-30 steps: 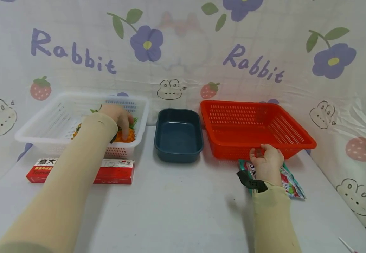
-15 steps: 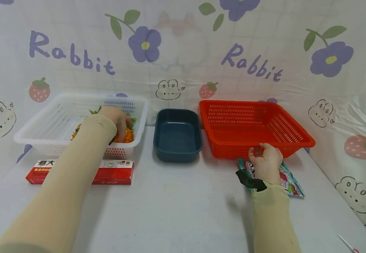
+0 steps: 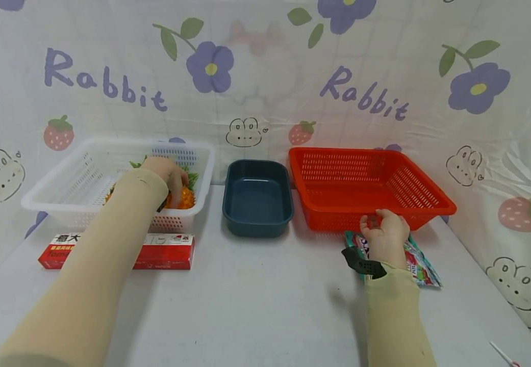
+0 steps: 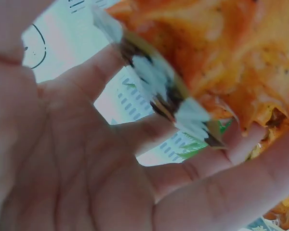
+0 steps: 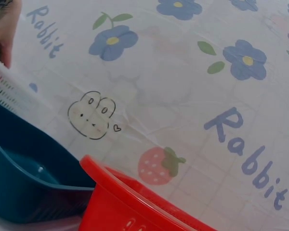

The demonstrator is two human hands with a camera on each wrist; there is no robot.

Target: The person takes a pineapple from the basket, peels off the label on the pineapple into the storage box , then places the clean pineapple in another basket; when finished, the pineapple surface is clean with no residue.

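Observation:
My left hand (image 3: pixel 171 176) reaches down into the white basket (image 3: pixel 54 202), fingers bent around a glossy orange packet (image 4: pixel 202 53). In the left wrist view, the packet's patterned sealed edge crosses in front of several fingers. More orange (image 3: pixel 187 198) with green leafy shapes shows beside the hand in the head view. My right hand (image 3: pixel 386 234) sits at the front rim of the red basket (image 3: pixel 338 220), its fingers loosely curled and holding nothing visible. Beneath it lies a green and pink packet (image 3: pixel 423 267), partly covered by the hand and wrist.
A dark blue bin (image 3: pixel 258 229) stands between the two baskets. In front of the white basket lies a red and white box (image 3: pixel 166 255), partly hidden by my left arm. A thin white stick (image 3: pixel 502 352) lies at the lower right. A patterned cloth (image 3: pixel 265 66) hangs behind everything.
My left hand has dipped slightly, its fingers closing in on the orange packet. My right hand stays in place. The whole head view shifts a little.

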